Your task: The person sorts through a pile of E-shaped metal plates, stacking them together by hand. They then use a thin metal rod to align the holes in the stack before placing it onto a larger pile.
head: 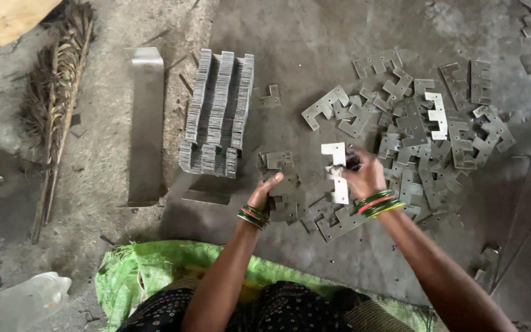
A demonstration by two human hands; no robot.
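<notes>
Two bare hands work over a grey concrete floor (314,37): the right hand (364,177) grasps a pale E-shaped metal plate (338,172) beside the scattered plates (437,135), while the left hand (265,192) clenches a small grey stack of plates (281,184) near the tall ordered stack (217,114).

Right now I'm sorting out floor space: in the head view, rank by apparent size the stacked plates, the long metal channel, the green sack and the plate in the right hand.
1. Green sack, though nearest the camera.
2. Stacked plates and metal channel: too alike to rank.
3. Plate in the right hand.
</notes>
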